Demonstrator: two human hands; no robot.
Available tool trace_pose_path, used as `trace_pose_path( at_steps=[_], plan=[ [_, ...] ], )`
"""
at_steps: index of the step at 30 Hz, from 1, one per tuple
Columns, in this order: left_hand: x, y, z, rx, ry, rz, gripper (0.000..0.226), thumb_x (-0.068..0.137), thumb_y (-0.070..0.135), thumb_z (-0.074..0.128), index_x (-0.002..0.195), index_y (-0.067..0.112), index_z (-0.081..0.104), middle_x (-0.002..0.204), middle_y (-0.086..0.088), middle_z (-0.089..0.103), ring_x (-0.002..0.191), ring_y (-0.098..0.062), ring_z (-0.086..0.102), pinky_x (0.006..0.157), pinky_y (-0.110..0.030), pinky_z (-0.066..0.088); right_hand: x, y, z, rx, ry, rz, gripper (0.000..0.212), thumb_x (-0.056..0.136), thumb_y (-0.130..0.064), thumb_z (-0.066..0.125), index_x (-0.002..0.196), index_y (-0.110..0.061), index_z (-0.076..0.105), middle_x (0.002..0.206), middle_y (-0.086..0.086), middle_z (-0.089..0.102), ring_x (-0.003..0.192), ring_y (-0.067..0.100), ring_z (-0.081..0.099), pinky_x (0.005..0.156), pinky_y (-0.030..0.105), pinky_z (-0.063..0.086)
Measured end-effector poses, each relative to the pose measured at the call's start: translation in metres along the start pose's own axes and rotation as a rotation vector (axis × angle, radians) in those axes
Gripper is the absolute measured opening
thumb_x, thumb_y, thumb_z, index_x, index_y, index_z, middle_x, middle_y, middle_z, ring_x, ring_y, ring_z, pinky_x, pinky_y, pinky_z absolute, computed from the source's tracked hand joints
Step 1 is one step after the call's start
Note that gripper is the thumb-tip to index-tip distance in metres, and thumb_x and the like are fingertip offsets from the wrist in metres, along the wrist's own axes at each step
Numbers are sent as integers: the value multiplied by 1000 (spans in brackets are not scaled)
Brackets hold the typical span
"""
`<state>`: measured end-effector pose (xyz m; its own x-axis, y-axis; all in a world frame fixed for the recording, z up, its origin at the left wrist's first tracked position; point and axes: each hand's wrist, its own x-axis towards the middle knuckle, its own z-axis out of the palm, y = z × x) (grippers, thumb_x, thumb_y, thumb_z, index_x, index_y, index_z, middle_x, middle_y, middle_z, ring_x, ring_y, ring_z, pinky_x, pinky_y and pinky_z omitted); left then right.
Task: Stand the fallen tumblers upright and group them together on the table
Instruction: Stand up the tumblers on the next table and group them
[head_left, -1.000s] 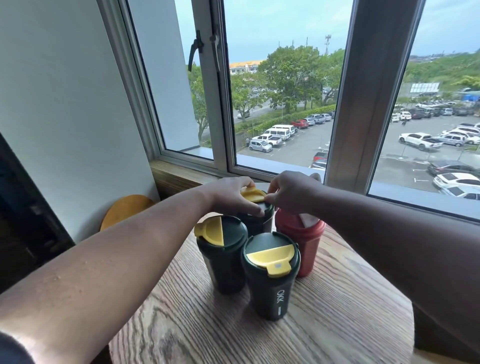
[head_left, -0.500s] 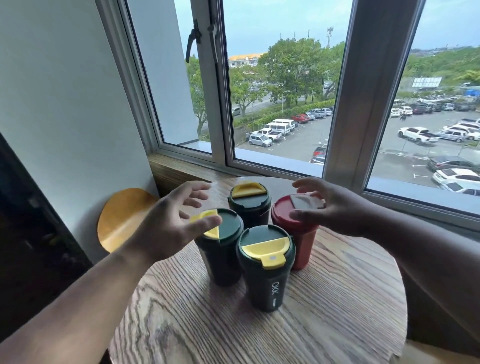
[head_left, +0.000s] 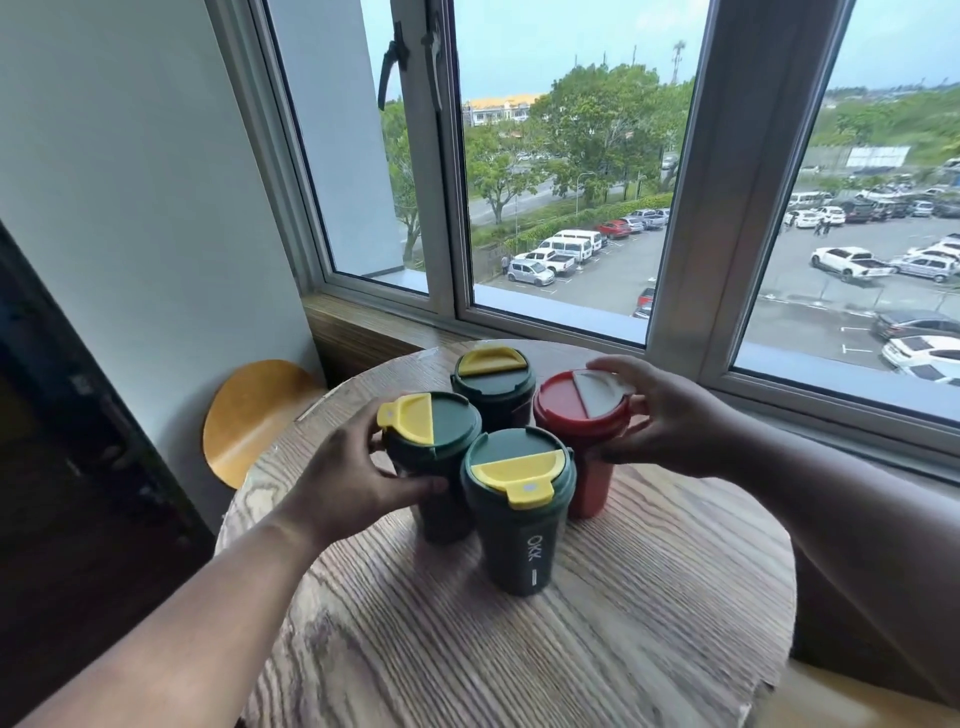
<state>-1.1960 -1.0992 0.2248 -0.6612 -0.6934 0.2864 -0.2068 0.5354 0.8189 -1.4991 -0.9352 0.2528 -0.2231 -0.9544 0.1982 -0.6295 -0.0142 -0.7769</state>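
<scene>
Several tumblers stand upright in a tight cluster on the round wooden table (head_left: 597, 639). The nearest is dark green with a yellow flap (head_left: 519, 519). Behind it on the left is a second green tumbler (head_left: 436, 441), which my left hand (head_left: 353, 478) grips around its side, thumb at the front. A third green tumbler (head_left: 493, 382) stands at the back. On the right is a red tumbler with a grey flap (head_left: 576, 415); my right hand (head_left: 660, 415) holds it at the rim, fingers curled round the lid's far side.
The table sits against a wooden sill (head_left: 363, 332) below a large window (head_left: 561, 182). An orange-yellow round seat (head_left: 249, 415) stands left of the table by the white wall. The table's near half carries nothing.
Both hands left the back green tumbler's lid, opened and spread apart, then closed on the outer tumblers: left on the left green one, right on the red one.
</scene>
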Motion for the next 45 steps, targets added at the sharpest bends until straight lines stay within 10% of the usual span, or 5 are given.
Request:
trace_pose_path(
  at_steps=[9,20,26,45],
  plan=[
    [4,1,2,26,-6,-20,92,53,39,97,134,34,51,120,13,67,113,-3,62,80,-34,62,5,0,5,10,-18,-2,99,47,-40,94,134,-31,47,123,-5,61,103,16,66,91,42,56],
    [-4,13,-8,217,19,63,126,47,81,77,154,47,17,157,14,32,143,-5,32,115,-33,30,0,-1,1,0,-98,83,114,50,-46,93,143,-52,26,136,1,53,115,16,61,96,42,54],
    [-17,75,9,595,-44,437,95,61,88,62,140,38,45,136,16,56,127,-4,44,110,-46,33,-3,-12,0,-160,-80,101,117,52,-55,88,150,-36,25,144,-3,49,119,16,57,102,42,49],
    [-4,90,35,744,-221,417,100,55,78,72,137,39,30,129,18,62,119,-9,57,102,-41,24,3,-11,0,-178,-79,62,111,46,-59,84,143,-34,34,136,-4,55,116,19,59,99,45,50]
  ],
)
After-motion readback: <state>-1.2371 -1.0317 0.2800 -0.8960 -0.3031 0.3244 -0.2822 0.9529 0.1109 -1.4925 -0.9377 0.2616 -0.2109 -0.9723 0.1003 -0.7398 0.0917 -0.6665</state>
